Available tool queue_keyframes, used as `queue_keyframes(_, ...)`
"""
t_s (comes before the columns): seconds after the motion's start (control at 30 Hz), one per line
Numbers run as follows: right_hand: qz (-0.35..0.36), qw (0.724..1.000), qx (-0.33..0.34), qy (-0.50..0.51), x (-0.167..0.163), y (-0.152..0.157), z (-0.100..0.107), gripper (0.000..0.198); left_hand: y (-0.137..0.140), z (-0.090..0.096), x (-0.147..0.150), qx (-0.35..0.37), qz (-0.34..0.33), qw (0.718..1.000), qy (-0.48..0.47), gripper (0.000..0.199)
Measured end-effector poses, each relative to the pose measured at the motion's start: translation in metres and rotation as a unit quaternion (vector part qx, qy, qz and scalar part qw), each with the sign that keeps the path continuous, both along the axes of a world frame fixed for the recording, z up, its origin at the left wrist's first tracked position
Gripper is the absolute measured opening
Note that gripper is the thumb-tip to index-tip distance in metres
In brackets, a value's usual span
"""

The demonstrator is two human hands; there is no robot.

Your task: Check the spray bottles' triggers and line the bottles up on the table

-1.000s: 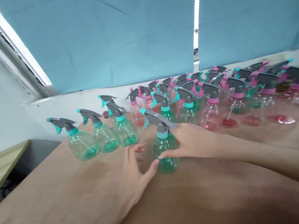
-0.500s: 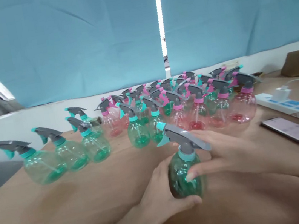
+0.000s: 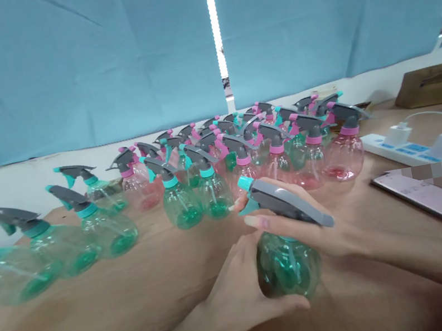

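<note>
A round, clear green spray bottle [image 3: 289,268] with a grey and turquoise trigger head stands tilted slightly in front of me, close to the table's near side. Its lower body sits in my left hand [image 3: 241,286], with the thumb along the bottom front. My right hand [image 3: 330,239] is closed round the neck and trigger head; the thumb crosses the front below the nozzle and the other fingers are partly hidden behind. Just beyond stand two green spray bottles [image 3: 183,204] with turquoise collars.
Several green spray bottles [image 3: 108,229] stand in a row at the left. A dense group of pink spray bottles [image 3: 344,153] and green ones fills the back of the wooden table [image 3: 115,319]. To the right lie a phone [image 3: 434,200], a white power strip [image 3: 405,149] and a brown bag [image 3: 428,88].
My right hand has moved up from the bottle's body to its neck and trigger head. My left hand keeps its hold. The view has swung a little to the right.
</note>
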State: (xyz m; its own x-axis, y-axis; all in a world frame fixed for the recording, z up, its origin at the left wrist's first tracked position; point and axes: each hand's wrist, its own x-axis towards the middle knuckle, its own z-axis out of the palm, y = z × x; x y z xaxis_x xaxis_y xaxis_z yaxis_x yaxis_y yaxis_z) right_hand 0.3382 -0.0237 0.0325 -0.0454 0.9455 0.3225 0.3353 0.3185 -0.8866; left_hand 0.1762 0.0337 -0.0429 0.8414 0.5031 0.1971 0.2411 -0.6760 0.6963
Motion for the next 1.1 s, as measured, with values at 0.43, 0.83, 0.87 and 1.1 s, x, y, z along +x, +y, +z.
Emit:
queue_keyframes(0.43,0.007,0.998,0.061,-0.017,0.012,0.029,-0.024,0.009,0.016,-0.014,-0.032,0.184,0.033,0.968,0.168,0.058)
queue_keyframes(0.83,0.017,0.999,0.039,-0.020,0.012,0.027,-0.021,0.016,0.016,-0.015,-0.030,0.207,0.022,0.961,0.181,0.057)
queue_keyframes(0.87,0.014,0.998,0.049,-0.023,0.012,0.027,-0.023,0.018,0.016,-0.016,-0.030,0.210,0.022,0.961,0.180,0.056)
queue_keyframes(1.1,0.002,0.995,0.099,-0.032,0.016,0.029,-0.025,0.027,0.016,-0.016,-0.029,0.235,0.028,0.955,0.178,0.054)
